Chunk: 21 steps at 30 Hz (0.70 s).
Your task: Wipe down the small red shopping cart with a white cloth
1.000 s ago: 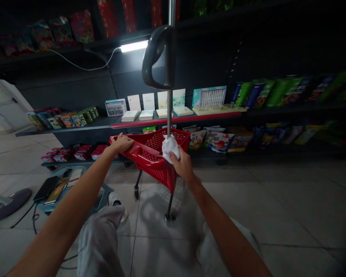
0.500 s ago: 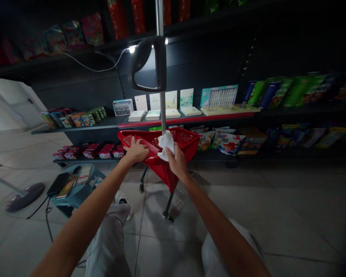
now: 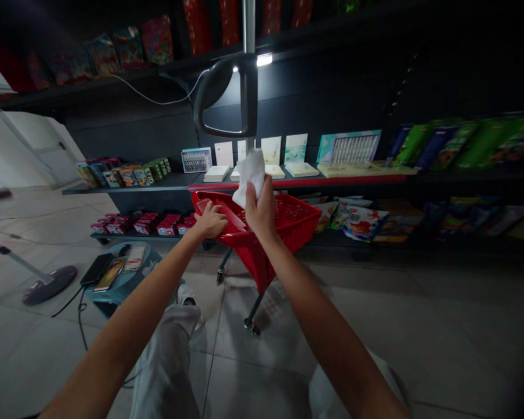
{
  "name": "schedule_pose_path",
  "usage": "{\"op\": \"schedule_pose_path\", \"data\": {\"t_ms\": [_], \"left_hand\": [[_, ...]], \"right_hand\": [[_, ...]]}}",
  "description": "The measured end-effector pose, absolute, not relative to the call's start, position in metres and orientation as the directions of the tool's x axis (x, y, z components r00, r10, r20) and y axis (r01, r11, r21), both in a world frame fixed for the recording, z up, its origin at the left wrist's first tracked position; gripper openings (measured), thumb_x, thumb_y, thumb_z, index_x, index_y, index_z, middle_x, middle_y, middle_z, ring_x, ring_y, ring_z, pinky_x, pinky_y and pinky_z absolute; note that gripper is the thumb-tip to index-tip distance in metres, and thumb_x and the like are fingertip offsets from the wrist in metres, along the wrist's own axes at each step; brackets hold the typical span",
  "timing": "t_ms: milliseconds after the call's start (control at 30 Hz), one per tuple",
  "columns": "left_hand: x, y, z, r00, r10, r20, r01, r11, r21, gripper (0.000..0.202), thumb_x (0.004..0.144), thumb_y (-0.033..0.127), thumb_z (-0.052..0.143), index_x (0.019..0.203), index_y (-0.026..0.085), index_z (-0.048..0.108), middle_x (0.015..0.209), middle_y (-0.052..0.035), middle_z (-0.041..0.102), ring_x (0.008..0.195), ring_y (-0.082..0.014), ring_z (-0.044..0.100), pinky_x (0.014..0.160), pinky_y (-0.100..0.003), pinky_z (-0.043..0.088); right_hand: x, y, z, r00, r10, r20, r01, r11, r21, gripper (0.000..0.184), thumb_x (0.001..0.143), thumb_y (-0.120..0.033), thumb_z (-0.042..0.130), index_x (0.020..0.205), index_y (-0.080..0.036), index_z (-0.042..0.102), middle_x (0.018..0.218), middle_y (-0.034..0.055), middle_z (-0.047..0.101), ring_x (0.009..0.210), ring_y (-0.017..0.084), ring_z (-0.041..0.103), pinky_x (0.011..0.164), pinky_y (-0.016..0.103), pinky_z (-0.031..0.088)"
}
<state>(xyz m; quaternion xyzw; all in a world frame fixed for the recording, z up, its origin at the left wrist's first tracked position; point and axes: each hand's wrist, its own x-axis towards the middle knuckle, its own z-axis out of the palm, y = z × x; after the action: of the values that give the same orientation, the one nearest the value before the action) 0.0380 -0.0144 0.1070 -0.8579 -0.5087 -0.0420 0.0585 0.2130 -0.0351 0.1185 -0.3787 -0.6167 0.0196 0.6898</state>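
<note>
A red plastic shopping basket on wheels [image 3: 288,224] stands on the tiled floor in front of me. A metal pole [image 3: 248,26] rises from it and carries a black handle loop [image 3: 227,96]. My left hand [image 3: 210,221] rests on the basket's near rim, fingers curled over the edge. My right hand [image 3: 260,209] is closed around a white cloth [image 3: 250,174] and presses it against the pole, above the basket rim and below the black handle.
Dark shelves [image 3: 288,180] behind the basket hold cards, paint sets and packaged goods. A low teal stool [image 3: 122,279] with phones on it sits at the left, beside a fan base [image 3: 48,285] and cables. My knees show at the bottom.
My right hand has slid the cloth up the pole from basket rim level. My left hand moved right along the rim, closer to the pole. The view shifted slightly left.
</note>
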Motion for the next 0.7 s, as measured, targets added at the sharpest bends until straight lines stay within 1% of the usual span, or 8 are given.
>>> {"op": "schedule_pose_path", "data": {"t_ms": [100, 233, 333, 367, 433, 533, 633, 700], "left_hand": [[0.029, -0.012, 0.112, 0.531, 0.845, 0.063, 0.847, -0.527, -0.072, 0.033, 0.090, 0.023, 0.050, 0.099, 0.033, 0.080, 0.125, -0.0038, 0.074, 0.146, -0.0309, 0.036, 0.123, -0.069, 0.012], [0.021, -0.016, 0.121, 0.298, 0.943, 0.149, 0.950, -0.308, 0.054, 0.032, 0.093, 0.029, 0.047, 0.104, 0.028, 0.078, 0.145, -0.0072, 0.062, 0.147, -0.0373, 0.035, 0.117, -0.074, 0.023], [0.020, -0.036, 0.119, 0.141, 0.896, 0.421, 0.965, -0.219, 0.143, 0.034, 0.094, 0.026, 0.045, 0.115, 0.024, 0.071, 0.141, -0.0111, 0.062, 0.136, -0.0324, 0.049, 0.117, -0.061, 0.033], [0.021, -0.046, 0.116, 0.093, 0.844, 0.528, 0.961, -0.215, 0.174, 0.035, 0.094, 0.024, 0.044, 0.120, 0.023, 0.068, 0.137, -0.0125, 0.063, 0.132, -0.0304, 0.052, 0.115, -0.053, 0.038], [0.024, -0.069, 0.106, 0.031, 0.718, 0.695, 0.957, -0.222, 0.187, 0.038, 0.095, 0.024, 0.042, 0.127, 0.021, 0.062, 0.140, -0.0139, 0.059, 0.134, -0.0308, 0.049, 0.113, -0.051, 0.040], [0.031, -0.096, 0.092, 0.246, 0.635, 0.732, 0.922, -0.386, 0.024, 0.036, 0.092, 0.027, 0.046, 0.123, 0.023, 0.064, 0.140, -0.0145, 0.057, 0.137, -0.0339, 0.045, 0.116, -0.055, 0.035], [0.042, -0.097, 0.088, 0.618, 0.601, 0.507, 0.746, -0.652, -0.136, 0.039, 0.089, 0.029, 0.051, 0.125, 0.026, 0.065, 0.137, -0.0123, 0.061, 0.135, -0.0327, 0.048, 0.116, -0.052, 0.036], [0.048, -0.085, 0.087, 0.683, 0.621, 0.384, 0.706, -0.696, -0.130, 0.040, 0.091, 0.031, 0.051, 0.128, 0.024, 0.063, 0.137, -0.0124, 0.061, 0.132, -0.0306, 0.051, 0.114, -0.048, 0.038]], "right_hand": [[0.209, -0.050, 0.063, 0.218, 0.605, 0.766, 0.462, 0.627, -0.627, 0.039, 0.105, -0.044, 0.039, 0.128, -0.016, 0.052, 0.117, 0.0203, 0.066, 0.110, 0.031, 0.066, 0.097, 0.045, 0.053], [0.198, -0.061, 0.017, 0.093, 0.725, 0.683, 0.522, 0.548, -0.653, 0.035, 0.103, -0.038, 0.039, 0.124, -0.014, 0.055, 0.117, 0.0201, 0.067, 0.113, 0.031, 0.065, 0.100, 0.042, 0.051], [0.188, -0.061, 0.012, -0.018, 0.753, 0.657, 0.558, 0.553, -0.619, 0.032, 0.103, -0.034, 0.038, 0.120, -0.014, 0.056, 0.115, 0.0189, 0.067, 0.112, 0.030, 0.064, 0.101, 0.041, 0.050], [0.185, -0.060, 0.012, -0.052, 0.753, 0.656, 0.565, 0.564, -0.602, 0.032, 0.103, -0.032, 0.038, 0.121, -0.013, 0.057, 0.116, 0.0188, 0.067, 0.112, 0.030, 0.064, 0.101, 0.041, 0.050], [0.178, -0.056, 0.013, -0.123, 0.745, 0.656, 0.578, 0.591, -0.563, 0.033, 0.103, -0.030, 0.040, 0.125, -0.012, 0.056, 0.119, 0.0188, 0.066, 0.115, 0.029, 0.063, 0.104, 0.040, 0.049], [0.167, -0.044, 0.009, -0.250, 0.733, 0.632, 0.603, 0.629, -0.490, 0.032, 0.102, -0.028, 0.045, 0.127, -0.014, 0.059, 0.124, 0.0163, 0.067, 0.119, 0.028, 0.061, 0.107, 0.040, 0.047], [0.157, -0.030, 0.002, -0.353, 0.755, 0.552, 0.643, 0.625, -0.443, 0.024, 0.096, -0.023, 0.054, 0.115, -0.018, 0.068, 0.121, 0.0130, 0.071, 0.116, 0.027, 0.063, 0.106, 0.040, 0.049], [0.158, -0.023, -0.003, -0.351, 0.776, 0.523, 0.660, 0.602, -0.450, 0.021, 0.094, -0.020, 0.055, 0.109, -0.018, 0.070, 0.118, 0.0125, 0.072, 0.113, 0.026, 0.065, 0.104, 0.039, 0.050]]}}
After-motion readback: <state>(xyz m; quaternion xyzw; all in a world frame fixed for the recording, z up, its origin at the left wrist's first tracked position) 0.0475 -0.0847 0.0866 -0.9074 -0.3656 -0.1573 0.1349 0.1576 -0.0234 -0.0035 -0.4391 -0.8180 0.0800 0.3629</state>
